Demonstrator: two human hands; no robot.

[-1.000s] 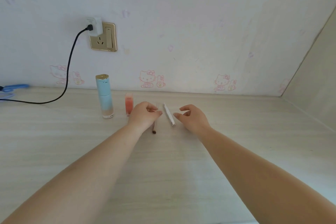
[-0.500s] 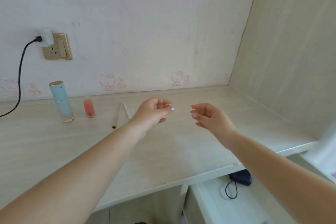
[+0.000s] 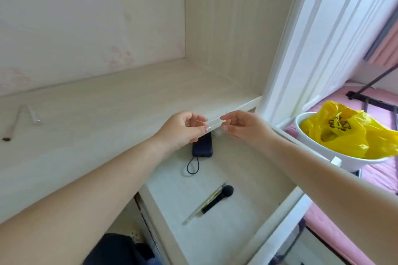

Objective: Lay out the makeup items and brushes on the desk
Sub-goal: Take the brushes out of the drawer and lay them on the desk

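At the centre of the frame, over the front edge of the desk [image 3: 90, 135], the left hand [image 3: 183, 130] and the right hand [image 3: 241, 125] face each other with their fingertips nearly meeting; both have the fingers loosely curled, thumb toward forefinger, and neither holds anything that can be made out. Just below them an open drawer [image 3: 215, 232] runs toward the lower middle of the frame. At its far end, partly hidden under the left hand, lies a dark blue case [image 3: 203, 146] with a thin black loop strap trailing toward the viewer. Nearer the lower middle, a black makeup brush [image 3: 217, 199] with a round bristle head lies diagonally on the drawer floor, touching a slim pale pencil-like item [image 3: 203, 205] with yellow markings that lies alongside it. At the far left of the frame, well apart from the hands, two laid-out items rest on the desk: a thin pink-brown pencil [image 3: 14, 123] and a short white stick [image 3: 33, 114], their far ends close together. At the right edge a white bin [image 3: 323, 153] holds a yellow plastic bag [image 3: 344, 129], with pink bedding [image 3: 383, 178] behind it.
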